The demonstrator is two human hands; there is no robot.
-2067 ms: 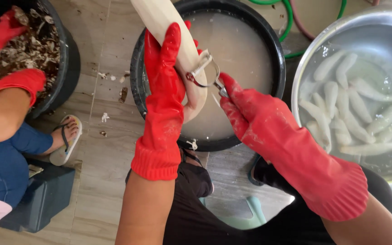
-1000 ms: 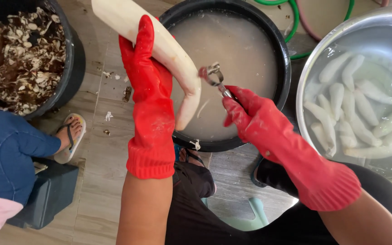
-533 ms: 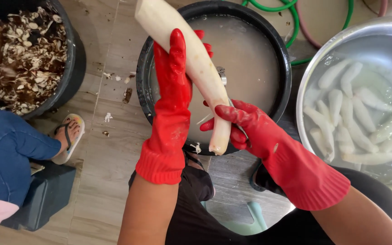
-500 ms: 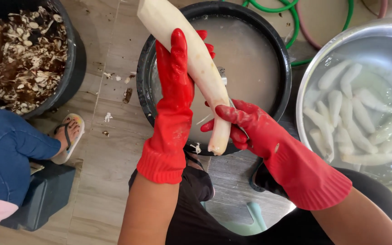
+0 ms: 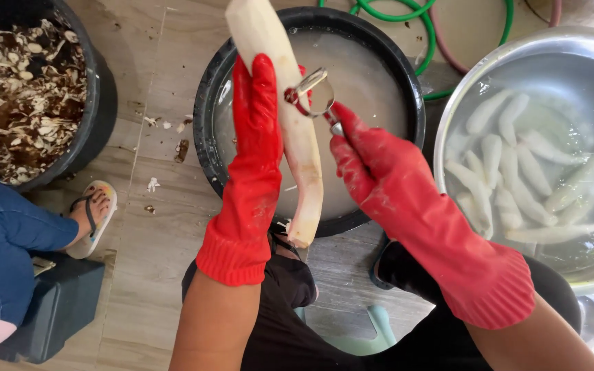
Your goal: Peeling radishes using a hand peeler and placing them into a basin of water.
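wooden floor, smooth tapered root (image 5: 290, 103), metal peeler (image 5: 313, 93)

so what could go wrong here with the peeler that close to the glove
1. The metal peeler in the right hand sits against the long white peeled root, right beside the left hand; a slip could nick the red rubber glove.
2. The root looks wet, held in one hand over the black tub of cloudy water; it might slide out and splash.

Our left hand (image 5: 259, 110) raised, red-gloved fingers wrapped shut, forearm bare below cuff. Our right hand (image 5: 362, 154) clenched (glove smeared pale), wrist angled toward left.
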